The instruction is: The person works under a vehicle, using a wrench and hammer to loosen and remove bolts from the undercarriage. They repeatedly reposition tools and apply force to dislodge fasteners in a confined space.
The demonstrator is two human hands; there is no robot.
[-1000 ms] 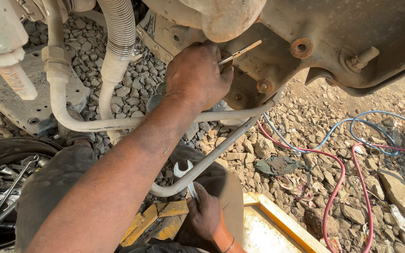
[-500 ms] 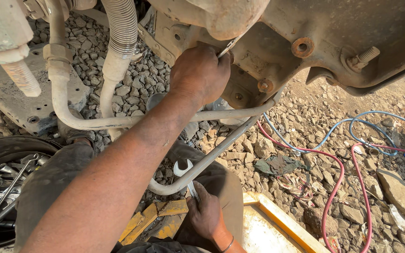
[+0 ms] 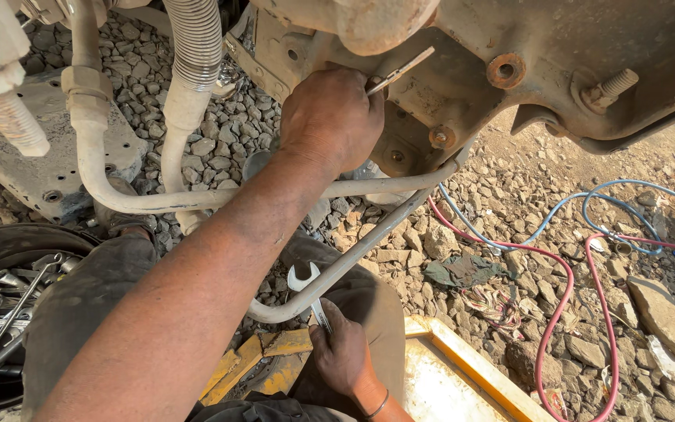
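A person crouched on gravel works under the rusty, dust-caked underside of a vehicle (image 3: pixel 556 55) that fills the top of the frame. The left hand (image 3: pixel 330 117), at upper centre, is closed in a fist around a slim flat metal tool (image 3: pixel 400 72), whose free end slants up and right out of the knuckles against the bracket (image 3: pixel 423 125). Half a second ago that end was almost hidden behind the fingers; a second ago it stood out much as it does now. The tool thus appears to be swinging back and forth in short strokes on a fitting that the hand hides, so the work looks to be in mid-turn rather than finished.

At lower centre the right hand (image 3: pixel 345 359) is wrapped around the shank of an open-ended spanner (image 3: pixel 306 283), its jaw pointing up just beside a bent grey pipe (image 3: pixel 337 266). This hand has not moved across the three moments.

At the lower left edge a dark round tub (image 3: pixel 1 242) holds more spanners. Red and blue cables (image 3: pixel 572 273) loop over the stones at right, and a yellow-edged tray (image 3: pixel 462 359) lies along the bottom of the frame.
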